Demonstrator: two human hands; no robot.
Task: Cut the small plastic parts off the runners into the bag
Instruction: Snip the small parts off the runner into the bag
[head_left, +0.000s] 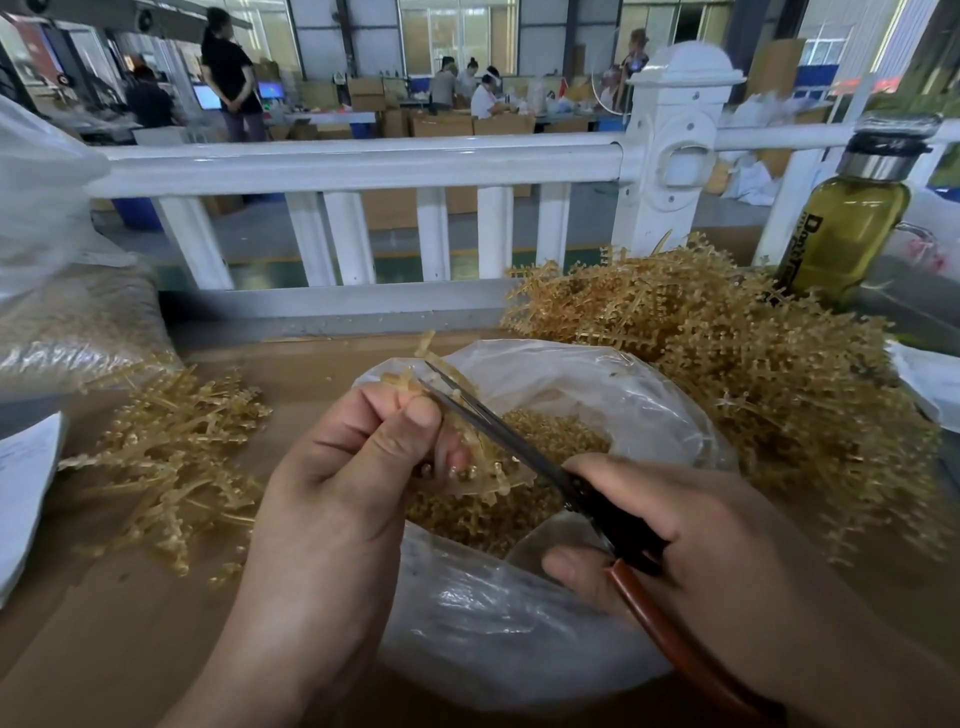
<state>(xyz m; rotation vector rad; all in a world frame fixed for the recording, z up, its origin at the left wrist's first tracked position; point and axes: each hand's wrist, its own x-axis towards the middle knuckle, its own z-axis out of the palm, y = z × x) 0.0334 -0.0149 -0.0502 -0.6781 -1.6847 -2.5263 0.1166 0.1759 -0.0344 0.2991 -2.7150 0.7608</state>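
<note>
My left hand (358, 467) pinches a tan plastic runner (470, 447) over the open clear bag (649, 410), fingers curled round its stem. My right hand (691, 540) grips scissors (498, 421) with black and brown handles. The blades lie against the runner just past my left fingertips. Small tan cut parts (550, 441) fill the bottom of the bag. A large heap of uncut runners (727, 353) lies at the right, behind the bag. A smaller pile of runners (171, 457) lies on the left.
The work surface is brown cardboard (130, 623). A filled clear bag (62, 312) sits at the far left with white paper (26, 483) below it. An olive-green bottle (852, 218) stands back right. A white railing (363, 166) runs behind; people work beyond it.
</note>
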